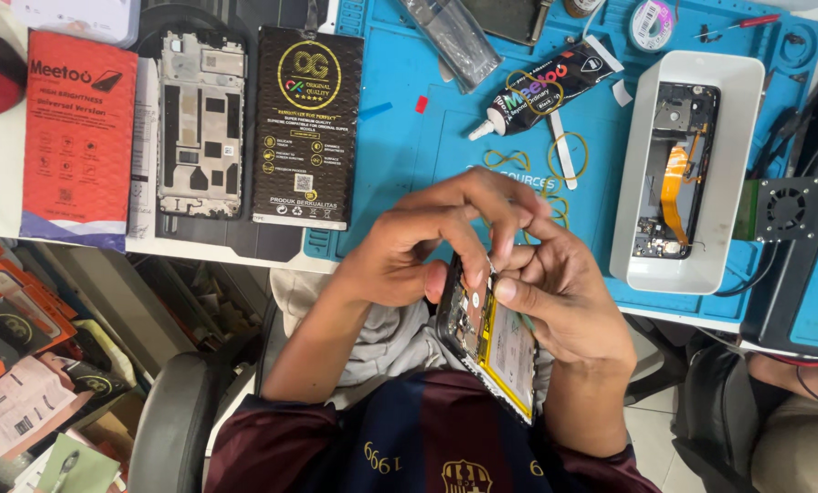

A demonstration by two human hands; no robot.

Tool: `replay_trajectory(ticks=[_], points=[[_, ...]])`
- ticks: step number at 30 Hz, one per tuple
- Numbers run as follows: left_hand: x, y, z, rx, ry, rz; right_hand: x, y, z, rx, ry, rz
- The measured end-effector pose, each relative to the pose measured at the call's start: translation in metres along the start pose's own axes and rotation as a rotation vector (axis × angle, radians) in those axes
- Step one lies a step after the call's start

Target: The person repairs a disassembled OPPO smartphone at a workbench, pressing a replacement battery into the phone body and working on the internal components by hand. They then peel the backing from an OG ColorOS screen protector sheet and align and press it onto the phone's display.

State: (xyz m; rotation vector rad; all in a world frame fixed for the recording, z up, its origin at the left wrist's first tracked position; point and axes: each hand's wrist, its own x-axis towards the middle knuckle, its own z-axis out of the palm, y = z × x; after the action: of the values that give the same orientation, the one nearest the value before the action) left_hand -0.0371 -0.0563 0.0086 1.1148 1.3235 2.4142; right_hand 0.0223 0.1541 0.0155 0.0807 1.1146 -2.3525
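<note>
An opened phone (493, 340) with a yellow-edged battery and bare circuit board is held upright over my lap, below the table edge. My left hand (418, 242) grips its upper left side, fingers curled over the top. My right hand (569, 288) holds the right side, its thumb pressed on the top of the battery. Fingertips of both hands meet at the phone's top end. What they pinch there is too small to tell.
A blue work mat (409, 137) covers the table. On it lie a black glue tube (546, 87), several yellow rubber bands (569, 155) and a white tray (646, 164) holding another opened phone (675, 169). At left lie a black box (306, 123), a phone frame (200, 123) and a red box (78, 137).
</note>
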Motion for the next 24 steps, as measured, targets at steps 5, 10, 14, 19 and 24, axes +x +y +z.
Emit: replay_trajectory(ticks=[5,10,14,19,24], points=[[-0.001,0.001,0.006,-0.107,-0.030,0.036,-0.008,0.006,-0.003,-0.013,-0.001,0.015],[-0.006,0.001,0.006,-0.126,-0.084,0.021,-0.013,0.012,-0.009,-0.010,0.016,0.025],[-0.012,0.000,0.005,-0.150,-0.080,0.018,-0.016,0.019,-0.015,-0.106,0.036,-0.023],[-0.016,-0.003,0.003,-0.179,-0.050,0.031,-0.022,0.025,-0.012,-0.424,0.047,-0.102],[-0.015,-0.002,0.000,-0.152,0.008,0.058,-0.024,0.019,-0.004,-0.416,-0.047,-0.084]])
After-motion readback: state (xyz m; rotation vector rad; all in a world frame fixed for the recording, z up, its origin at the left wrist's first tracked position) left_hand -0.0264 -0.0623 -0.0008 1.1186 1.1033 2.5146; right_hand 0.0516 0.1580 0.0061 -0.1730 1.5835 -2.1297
